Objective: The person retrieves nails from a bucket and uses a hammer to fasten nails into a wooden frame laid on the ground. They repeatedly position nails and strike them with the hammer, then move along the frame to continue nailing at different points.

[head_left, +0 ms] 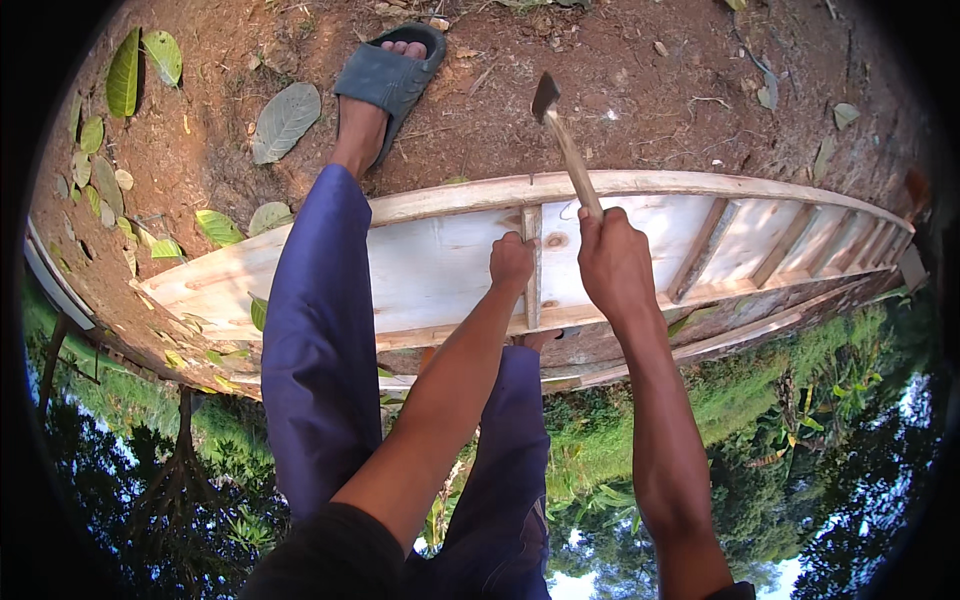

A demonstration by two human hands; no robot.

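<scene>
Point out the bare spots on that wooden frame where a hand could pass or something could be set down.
Free: the pale board between the blue trouser leg and the left hand; also the panel between the right hand and the next slanted crosspiece. Crowded: around the upright crosspiece, where the left hand rests and the right grips the hammer.

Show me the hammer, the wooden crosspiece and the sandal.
hammer [572,160], head view, middle of its wooden handle
wooden crosspiece [532,290], head view, mid-length
sandal [385,75], head view, grey strap
</scene>
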